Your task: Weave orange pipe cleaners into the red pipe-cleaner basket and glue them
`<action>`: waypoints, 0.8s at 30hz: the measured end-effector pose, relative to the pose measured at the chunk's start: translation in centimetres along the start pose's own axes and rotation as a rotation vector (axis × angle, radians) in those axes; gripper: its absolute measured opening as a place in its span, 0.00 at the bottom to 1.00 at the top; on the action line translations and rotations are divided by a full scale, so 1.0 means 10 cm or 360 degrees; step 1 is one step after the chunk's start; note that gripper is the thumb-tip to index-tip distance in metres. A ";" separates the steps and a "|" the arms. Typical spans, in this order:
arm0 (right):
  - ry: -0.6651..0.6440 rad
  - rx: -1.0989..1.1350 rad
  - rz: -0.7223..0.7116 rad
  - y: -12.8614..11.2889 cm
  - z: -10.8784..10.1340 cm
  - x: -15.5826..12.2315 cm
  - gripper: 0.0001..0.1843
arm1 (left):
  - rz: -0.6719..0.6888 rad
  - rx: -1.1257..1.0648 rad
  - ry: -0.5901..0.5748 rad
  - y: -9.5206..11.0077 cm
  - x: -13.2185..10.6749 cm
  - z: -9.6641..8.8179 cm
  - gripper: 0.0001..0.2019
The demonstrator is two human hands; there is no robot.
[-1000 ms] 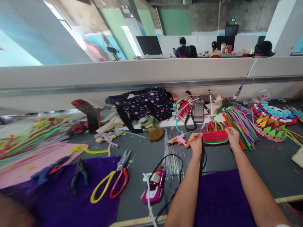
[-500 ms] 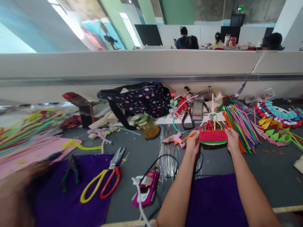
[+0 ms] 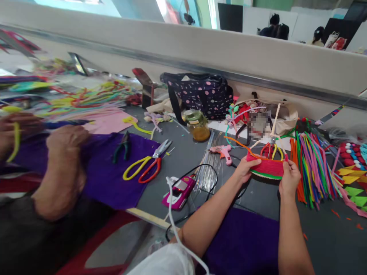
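Observation:
Both hands hold up a pinkish-red piece of pipe-cleaner work (image 3: 269, 169) with a green and pale lower edge. My left hand (image 3: 245, 170) grips its left end, the thumb lying across the front. At the right end, my right hand (image 3: 290, 178) pinches the edge. An orange pipe cleaner (image 3: 237, 141) runs along the upper edge and sticks out to the upper left. Just behind the piece are scissors with red and yellow handles (image 3: 276, 152) and a cream twisted pipe cleaner (image 3: 275, 119). Left of my left hand lies a pink glue gun (image 3: 226, 152).
A co-worker's hand (image 3: 67, 139) and a yellow pipe cleaner (image 3: 16, 141) are at left. Large scissors (image 3: 158, 153), green-handled pliers (image 3: 122, 147), a magenta power strip (image 3: 179, 192), a glass jar (image 3: 197, 126) and a patterned bag (image 3: 205, 95) stand or lie about. Coloured pipe cleaners (image 3: 314, 168) lie right.
My view has turned left and down. The orange pipe cleaner, earlier by my left hand, now lies along the piece's upper edge. More of the co-worker's arms shows at left.

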State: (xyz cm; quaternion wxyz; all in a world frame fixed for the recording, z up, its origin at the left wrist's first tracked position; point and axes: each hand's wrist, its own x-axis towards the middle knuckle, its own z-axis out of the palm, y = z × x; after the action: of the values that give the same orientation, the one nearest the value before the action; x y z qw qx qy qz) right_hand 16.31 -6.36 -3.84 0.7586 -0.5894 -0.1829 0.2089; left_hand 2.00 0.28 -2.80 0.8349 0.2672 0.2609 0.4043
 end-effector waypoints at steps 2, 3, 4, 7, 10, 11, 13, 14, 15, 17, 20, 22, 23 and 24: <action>0.0008 0.0050 0.0019 -0.01 0.01 0.00 0.17 | -0.0012 -0.0032 -0.0019 0.01 -0.01 0.00 0.17; 0.0013 0.0069 0.0025 -0.01 0.01 -0.01 0.17 | -0.0023 -0.0048 -0.0023 0.01 -0.02 0.01 0.17; 0.0017 0.0077 0.0023 -0.02 0.00 -0.01 0.17 | -0.0034 -0.0064 -0.0019 0.01 -0.02 0.01 0.17; 0.0040 0.0064 -0.0005 -0.05 -0.01 -0.03 0.17 | -0.0063 -0.0091 0.0004 0.00 -0.03 0.03 0.16; 0.0051 0.0031 -0.0020 -0.07 -0.01 -0.04 0.17 | -0.0061 -0.0103 0.0009 0.00 -0.03 0.03 0.16; 0.0048 0.0018 -0.0025 -0.08 -0.01 -0.04 0.17 | -0.0061 -0.0109 0.0013 0.00 -0.03 0.03 0.16; 0.0035 -0.0019 -0.0046 -0.08 0.01 -0.05 0.18 | -0.0055 -0.0132 0.0046 0.03 -0.03 0.03 0.16; 0.0030 -0.0044 -0.0063 -0.09 0.01 -0.06 0.18 | -0.0047 -0.0146 0.0074 0.04 -0.03 0.04 0.16; 0.0027 -0.0071 -0.0082 -0.09 0.01 -0.06 0.18 | -0.0033 -0.0156 0.0110 0.05 -0.04 0.04 0.16; 0.0031 -0.0115 -0.0114 -0.11 0.01 -0.07 0.19 | 0.0020 -0.0162 0.0191 0.07 -0.03 0.04 0.16; 0.0061 -0.0133 -0.0128 -0.13 0.00 -0.07 0.18 | 0.0178 -0.0156 0.0297 0.07 -0.02 0.04 0.15; 0.0070 -0.0135 -0.0121 -0.14 0.00 -0.07 0.17 | 0.0279 -0.0135 0.0362 0.06 -0.01 0.05 0.15; 0.0067 -0.0141 -0.0119 -0.14 0.00 -0.07 0.17 | 0.0316 -0.0111 0.0402 0.06 -0.01 0.05 0.14; 0.0062 -0.0154 -0.0123 -0.15 0.00 -0.08 0.17 | 0.0349 -0.0079 0.0450 0.05 -0.01 0.06 0.14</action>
State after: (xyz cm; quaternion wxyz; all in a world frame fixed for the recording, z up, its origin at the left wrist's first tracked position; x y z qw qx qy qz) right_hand 15.85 -7.11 -2.47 0.7401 -0.6218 -0.2007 0.1589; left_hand 2.05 0.35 -2.00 0.7472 0.2137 0.3348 0.5329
